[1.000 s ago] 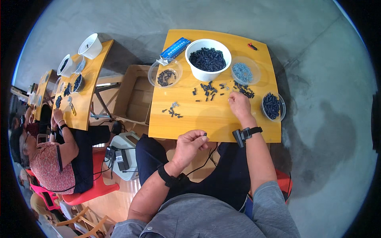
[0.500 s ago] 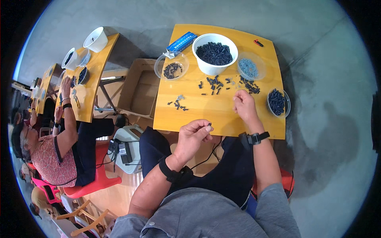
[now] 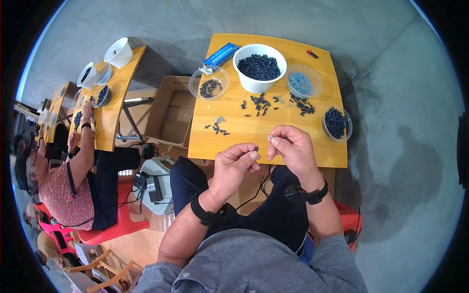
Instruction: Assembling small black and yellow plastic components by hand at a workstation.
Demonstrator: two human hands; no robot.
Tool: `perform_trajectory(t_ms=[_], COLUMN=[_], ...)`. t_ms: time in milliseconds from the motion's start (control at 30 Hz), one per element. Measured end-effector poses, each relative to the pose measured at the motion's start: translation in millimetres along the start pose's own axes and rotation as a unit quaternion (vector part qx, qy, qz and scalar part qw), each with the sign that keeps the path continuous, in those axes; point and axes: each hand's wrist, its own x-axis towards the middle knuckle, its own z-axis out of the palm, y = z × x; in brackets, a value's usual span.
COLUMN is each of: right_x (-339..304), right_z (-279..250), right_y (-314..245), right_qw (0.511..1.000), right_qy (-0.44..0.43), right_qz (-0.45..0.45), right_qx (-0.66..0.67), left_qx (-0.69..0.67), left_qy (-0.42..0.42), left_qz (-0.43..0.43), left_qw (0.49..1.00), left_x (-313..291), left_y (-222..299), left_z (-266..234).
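Observation:
Over the table's near edge, my left hand (image 3: 229, 168) pinches a small black plastic piece (image 3: 256, 149) between thumb and finger. Close beside it, my right hand (image 3: 297, 152) has thumb and forefinger closed on a tiny silvery piece that looks like a screw (image 3: 271, 137). The two pieces are apart. Farther in lie loose black pieces (image 3: 260, 103) and another black heap (image 3: 304, 106). To the left is a small scatter of black pieces and screws (image 3: 217, 128). A clear dish (image 3: 317, 87) holds many grey screws.
On the yellow table (image 3: 288, 124) stand a white tub (image 3: 257, 87) of black pieces, a clear dish (image 3: 195, 84), a clear round tub (image 3: 349, 128), a blue box (image 3: 222, 54) and a red-black tool (image 3: 312, 53). A cardboard box (image 3: 168, 110) sits left; a co-worker (image 3: 66, 195) works beyond it.
My right hand has come back from the black heap toward my left hand, now with a tiny silvery piece at its fingertips. My left hand has stayed nearly in place.

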Motion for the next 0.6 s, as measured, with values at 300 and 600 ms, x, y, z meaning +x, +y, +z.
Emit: perform_trajectory(t_ms=[300, 600], right_x=[-19.4, -31.2], right_z=[18.7, 38.0], right_y=[-15.4, -32.8], right_qw=[0.992, 0.964], right_qy=[-0.033, -0.116], right_qz=[-0.041, -0.085], right_qx=[-0.118, -0.225], left_qx=[0.028, 0.061], left_qy=[-0.044, -0.068], left_qz=[0.043, 0.070], left_qw=[0.998, 0.993], left_x=[-16.1, -28.5], left_y=[7.4, 13.5], left_z=[-1.9, -5.0])
